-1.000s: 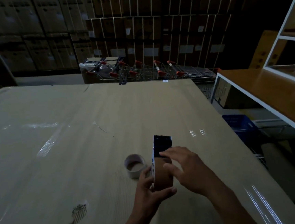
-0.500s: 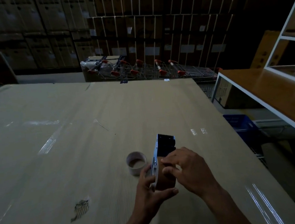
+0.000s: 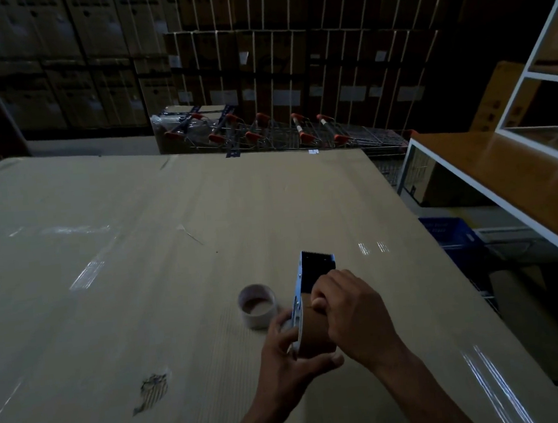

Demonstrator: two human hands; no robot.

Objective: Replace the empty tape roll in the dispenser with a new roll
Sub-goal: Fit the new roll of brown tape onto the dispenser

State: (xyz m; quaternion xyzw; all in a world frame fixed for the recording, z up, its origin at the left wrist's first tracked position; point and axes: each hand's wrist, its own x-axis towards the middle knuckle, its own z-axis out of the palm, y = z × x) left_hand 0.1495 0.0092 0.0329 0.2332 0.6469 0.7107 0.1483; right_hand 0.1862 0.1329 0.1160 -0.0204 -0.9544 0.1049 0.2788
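Cardboard covers the desk (image 3: 140, 257); the empty core (image 3: 257, 305) sits just left of the dispenser (image 3: 307, 296). My left hand (image 3: 289, 362) grips it, new roll (image 3: 315, 334) seated. My right hand (image 3: 354, 319) seems to pinch the tape end; I should peel slowly toward the teeth.

Dispenser (image 3: 313, 274) holds brown roll (image 3: 315, 329); seemingly empty core (image 3: 257, 306) beside.

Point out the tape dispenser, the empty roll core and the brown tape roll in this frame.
tape dispenser (image 3: 318, 268), head view: dark plate just below the toothed blade.
empty roll core (image 3: 258, 305), head view: inside of the ring standing on the table.
brown tape roll (image 3: 315, 331), head view: brown outer face between the hands.
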